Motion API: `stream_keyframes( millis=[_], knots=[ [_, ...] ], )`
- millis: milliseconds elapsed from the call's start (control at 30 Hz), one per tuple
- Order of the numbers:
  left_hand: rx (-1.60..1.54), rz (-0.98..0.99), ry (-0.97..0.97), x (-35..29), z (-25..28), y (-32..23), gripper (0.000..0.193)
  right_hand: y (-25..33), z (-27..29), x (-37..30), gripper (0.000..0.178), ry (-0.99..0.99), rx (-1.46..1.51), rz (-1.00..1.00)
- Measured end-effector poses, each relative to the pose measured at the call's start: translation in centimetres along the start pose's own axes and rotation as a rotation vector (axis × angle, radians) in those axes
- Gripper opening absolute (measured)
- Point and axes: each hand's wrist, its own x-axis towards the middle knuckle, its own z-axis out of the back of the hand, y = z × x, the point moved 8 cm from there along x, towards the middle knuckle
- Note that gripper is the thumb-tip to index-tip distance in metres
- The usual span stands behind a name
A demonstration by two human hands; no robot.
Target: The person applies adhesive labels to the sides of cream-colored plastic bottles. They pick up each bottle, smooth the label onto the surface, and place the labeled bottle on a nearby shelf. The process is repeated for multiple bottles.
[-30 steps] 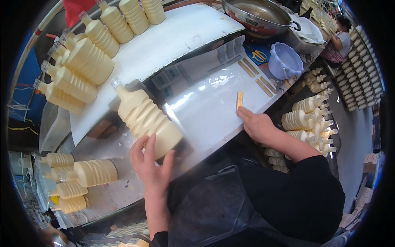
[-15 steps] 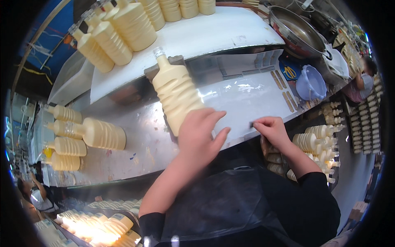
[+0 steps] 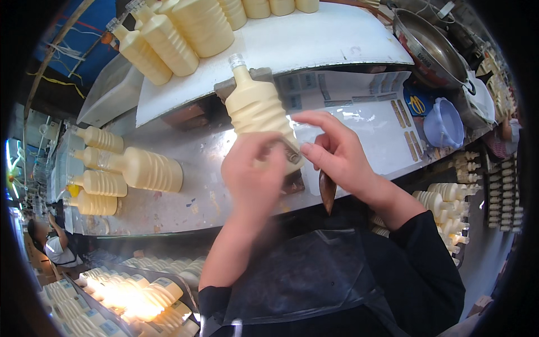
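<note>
Cream bottle (image 3: 255, 104): lying over surface (image 3: 196, 168), neck toward far edge, base toward near edge. Left hand (image 3: 255, 177): nearer, across lower body; fingers blurred, closure cannot be told. Right hand (image 3: 337, 157): right of base; forefinger, thumb apart, others curled on brown pointed tool (image 3: 327, 192).

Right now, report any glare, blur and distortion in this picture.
Head view, centre: the left hand is smeared, the right hand clearer; head view, lower left: bright glare washes out some bottles; head view, right of centre: white highlights show on the pale sheet; head view, rim: fisheye bending, with the corners falling to black.
</note>
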Motion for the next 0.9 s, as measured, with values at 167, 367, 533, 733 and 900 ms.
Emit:
stream_keyframes(
  millis=[167, 367, 533, 733, 900],
  knots=[
    [-0.638, 0.366, -0.033, 1.4, 1.1, 3.5, 0.022, -2.7, -1.1, 2.6, 0.042, 0.184, 0.234, -0.276],
    [-0.889, 0.429, -0.149, 3.7, 1.2, 5.6, 0.023, -3.9, -2.2, 5.5, 0.025, 0.195, 0.274, -0.305],
    [-0.747, 0.464, -0.247, 5.1, 1.5, 7.5, 0.029, -3.4, -0.4, 8.8, 0.016, 0.084, 0.200, -0.252],
    [-0.634, 0.488, -0.291, 5.5, 1.3, 9.4, 0.031, -4.2, 0.2, 11.2, 0.015, 0.013, 0.077, -0.174],
    [-0.619, 0.481, -0.290, 5.8, 1.2, 10.3, 0.033, -4.8, 0.3, 11.4, 0.015, -0.027, 0.067, -0.179]
  ],
)
